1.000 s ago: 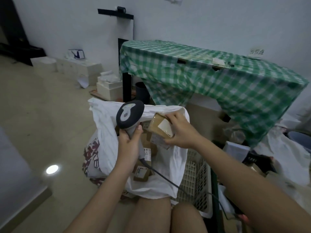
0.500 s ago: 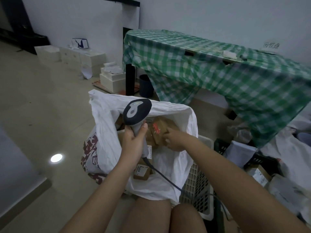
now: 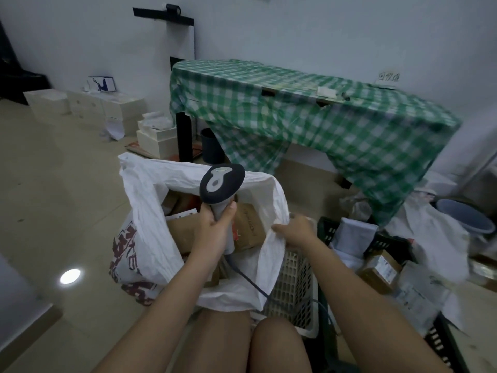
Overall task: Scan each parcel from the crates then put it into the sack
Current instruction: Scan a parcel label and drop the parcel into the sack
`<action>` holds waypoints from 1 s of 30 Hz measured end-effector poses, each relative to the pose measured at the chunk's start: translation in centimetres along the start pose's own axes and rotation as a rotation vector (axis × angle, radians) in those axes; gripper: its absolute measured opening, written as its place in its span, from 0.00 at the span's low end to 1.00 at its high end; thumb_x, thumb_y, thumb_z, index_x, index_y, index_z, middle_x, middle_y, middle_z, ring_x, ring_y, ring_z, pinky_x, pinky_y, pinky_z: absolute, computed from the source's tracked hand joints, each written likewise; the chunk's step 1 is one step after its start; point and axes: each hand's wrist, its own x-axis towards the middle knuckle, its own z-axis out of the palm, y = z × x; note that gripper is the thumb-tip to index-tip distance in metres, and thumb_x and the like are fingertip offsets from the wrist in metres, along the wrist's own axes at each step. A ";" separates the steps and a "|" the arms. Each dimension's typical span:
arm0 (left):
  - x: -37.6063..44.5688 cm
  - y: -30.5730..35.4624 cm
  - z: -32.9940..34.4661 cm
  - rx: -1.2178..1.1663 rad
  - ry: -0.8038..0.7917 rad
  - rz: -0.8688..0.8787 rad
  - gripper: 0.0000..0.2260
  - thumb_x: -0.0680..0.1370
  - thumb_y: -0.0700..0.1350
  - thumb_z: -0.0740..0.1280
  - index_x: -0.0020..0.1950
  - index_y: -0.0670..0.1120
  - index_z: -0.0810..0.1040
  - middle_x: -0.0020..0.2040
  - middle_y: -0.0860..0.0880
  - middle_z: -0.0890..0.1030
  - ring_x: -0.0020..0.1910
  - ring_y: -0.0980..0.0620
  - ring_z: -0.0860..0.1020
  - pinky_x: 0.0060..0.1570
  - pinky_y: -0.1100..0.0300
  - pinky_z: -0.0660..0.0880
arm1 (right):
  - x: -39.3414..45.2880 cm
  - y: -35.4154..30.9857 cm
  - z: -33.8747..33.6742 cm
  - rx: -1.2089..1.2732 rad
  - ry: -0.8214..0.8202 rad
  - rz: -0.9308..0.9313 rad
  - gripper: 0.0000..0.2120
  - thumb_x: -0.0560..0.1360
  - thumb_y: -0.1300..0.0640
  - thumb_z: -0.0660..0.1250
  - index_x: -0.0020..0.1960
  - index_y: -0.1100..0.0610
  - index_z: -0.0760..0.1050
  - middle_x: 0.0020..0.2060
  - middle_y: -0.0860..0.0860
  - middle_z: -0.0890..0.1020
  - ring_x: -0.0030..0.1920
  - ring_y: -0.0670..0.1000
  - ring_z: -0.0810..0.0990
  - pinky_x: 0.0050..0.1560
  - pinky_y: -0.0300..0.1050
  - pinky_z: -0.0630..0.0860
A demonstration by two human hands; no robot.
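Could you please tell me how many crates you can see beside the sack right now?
2. A white crate stands against the sack, by the knees; a black crate stands to its right, holding parcels. Others may be hidden under the clutter.

The mouth of the sack [image 3: 145, 211] gapes open in front of my knees, but my left hand [image 3: 212, 232] and the scanner [image 3: 222, 185] sit in the middle of it, and brown parcels [image 3: 248, 228] fill it nearly to the rim. My right hand [image 3: 295, 228] is at the right rim, just beside the white crate [image 3: 293, 281]. To the right, the black crate [image 3: 387, 239] and loose parcels crowd the floor under the checked tablecloth [image 3: 309, 117]; the floor [image 3: 53, 184] to the left lies open.
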 end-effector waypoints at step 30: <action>-4.8 -7.3 23.1 0.094 -0.554 -0.015 0.16 0.80 0.44 0.65 0.67 0.47 0.72 0.56 0.53 0.80 0.57 0.54 0.78 0.58 0.58 0.75 | 1.1 26.8 -14.8 0.271 0.427 0.146 0.10 0.75 0.59 0.70 0.56 0.59 0.77 0.48 0.53 0.81 0.49 0.53 0.80 0.51 0.50 0.79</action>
